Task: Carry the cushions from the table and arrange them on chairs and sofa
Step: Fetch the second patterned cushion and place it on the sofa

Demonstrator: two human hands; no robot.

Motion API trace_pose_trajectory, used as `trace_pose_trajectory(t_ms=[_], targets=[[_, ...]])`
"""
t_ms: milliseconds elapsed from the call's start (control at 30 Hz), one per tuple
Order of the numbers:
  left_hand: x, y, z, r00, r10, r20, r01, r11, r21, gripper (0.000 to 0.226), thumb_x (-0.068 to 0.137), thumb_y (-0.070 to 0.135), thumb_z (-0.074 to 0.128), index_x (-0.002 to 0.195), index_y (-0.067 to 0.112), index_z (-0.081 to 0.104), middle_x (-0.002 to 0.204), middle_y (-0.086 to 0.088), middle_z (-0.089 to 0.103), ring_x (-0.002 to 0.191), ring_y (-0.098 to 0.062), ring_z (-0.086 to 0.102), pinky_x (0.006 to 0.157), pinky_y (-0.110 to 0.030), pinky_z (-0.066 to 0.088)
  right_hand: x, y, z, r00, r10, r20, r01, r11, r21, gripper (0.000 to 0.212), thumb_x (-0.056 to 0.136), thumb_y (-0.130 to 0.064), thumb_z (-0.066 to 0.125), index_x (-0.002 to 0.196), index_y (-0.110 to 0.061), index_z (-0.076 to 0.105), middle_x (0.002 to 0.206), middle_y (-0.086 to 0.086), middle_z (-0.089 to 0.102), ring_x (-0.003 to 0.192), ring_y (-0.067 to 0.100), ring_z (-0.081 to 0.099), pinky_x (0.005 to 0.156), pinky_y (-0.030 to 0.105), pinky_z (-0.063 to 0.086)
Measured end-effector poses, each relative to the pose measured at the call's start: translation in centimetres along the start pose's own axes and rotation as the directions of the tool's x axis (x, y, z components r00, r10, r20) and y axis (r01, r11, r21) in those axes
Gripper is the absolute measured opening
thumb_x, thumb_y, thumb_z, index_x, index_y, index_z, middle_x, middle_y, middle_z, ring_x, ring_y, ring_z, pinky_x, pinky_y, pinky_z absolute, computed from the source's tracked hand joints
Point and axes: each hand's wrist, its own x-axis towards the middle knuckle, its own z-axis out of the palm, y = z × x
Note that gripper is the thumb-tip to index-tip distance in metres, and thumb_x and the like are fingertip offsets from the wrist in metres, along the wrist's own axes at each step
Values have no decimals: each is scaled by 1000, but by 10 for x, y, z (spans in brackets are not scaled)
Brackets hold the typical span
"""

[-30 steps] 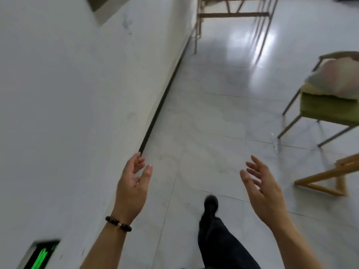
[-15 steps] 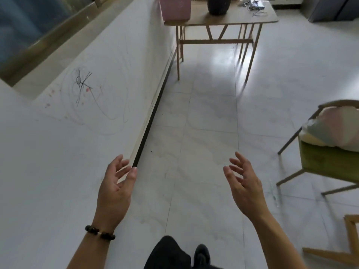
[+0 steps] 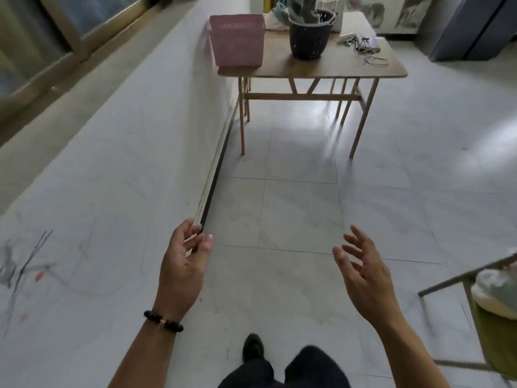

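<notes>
A wooden table point(image 3: 335, 69) stands ahead against the left wall. On it sit a pink perforated basket point(image 3: 237, 40) and a dark round basket point(image 3: 309, 33) stuffed with soft grey fabric. At the right edge a pale cushion point(image 3: 495, 292) lies on a green-seated chair point(image 3: 492, 348). My left hand point(image 3: 183, 268), with a bead bracelet on the wrist, and my right hand point(image 3: 363, 273) are both held out in front of me, fingers spread, holding nothing, well short of the table.
A white wall point(image 3: 112, 191) with scribbles runs close along my left, with a window point(image 3: 42, 32) above. Cables and small devices point(image 3: 361, 43) lie on the table's right end. A dark cabinet point(image 3: 475, 26) stands at the far right. Tiled floor point(image 3: 302, 214) stretches between me and the table.
I have walked forward and the view has tilted up: the table and its baskets now show fully. The chair with the cushion has slid to the lower right. Both hands stay empty.
</notes>
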Motion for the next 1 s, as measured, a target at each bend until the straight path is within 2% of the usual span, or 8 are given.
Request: trace_pose_trajectory(t_ms=[167,300,433,567,667,867,933,1000], targets=[[146,31,68,993,16,117,-16,1000,-5,46,98,20,62,142,20,49,129,10,61,114,5,60,88,-7,50,131,-1,11,992,70,-102,-66,997,43,59,97,-28,61,152,-22,40,133,-5,58,117,10,60,87,16,46],[266,32,142,990,-24,139,28,999,-24,45,97,19,62,140,22,49,130,9,62,118,-7,62,105,-37,51,264,19,32,986,93,-135,-87,995,55,59,98,-26,63,152,-22,40,134,-4,59,119,12,61,89,18,46],[392,61,207,990,-61,128,64,998,-18,48,95,21,63,141,18,50,130,3,62,118,-12,63,109,-48,49,415,17,42,989,100,-112,-94,994,61,61,97,-31,63,152,-23,40,136,-2,59,120,14,61,94,27,49],[509,109,242,997,-53,50,55,998,-37,55,86,40,65,137,24,50,130,7,62,118,-9,62,108,-48,49,558,-19,44,998,58,-32,-56,997,50,62,97,-31,62,154,-23,38,137,-5,56,121,13,59,98,31,51],[584,132,260,999,-47,19,49,996,-70,57,87,44,67,138,24,49,129,13,61,118,-6,62,105,-42,51,651,-45,53,999,41,11,-42,999,20,63,98,-29,63,155,-22,36,138,-4,55,122,12,58,99,30,50],[737,121,314,997,-68,23,69,993,-91,48,98,17,61,144,16,47,133,5,60,119,-4,60,105,-34,49,813,-53,95,999,39,31,-38,998,-45,63,98,-30,62,154,-24,36,138,-8,53,120,9,56,95,24,47],[795,109,339,996,-74,57,79,993,-89,48,97,15,62,143,19,47,132,5,60,117,-1,60,99,-25,49,867,-47,115,998,61,5,-61,996,-63,64,97,-31,62,154,-23,35,142,-4,53,121,11,56,96,26,48],[854,105,360,992,-88,95,98,990,-100,48,97,15,63,143,19,47,133,4,59,114,0,59,98,-23,48,918,-50,131,995,99,-25,-101,992,-76,64,97,-32,62,154,-23,35,144,0,54,122,14,57,99,30,49]])
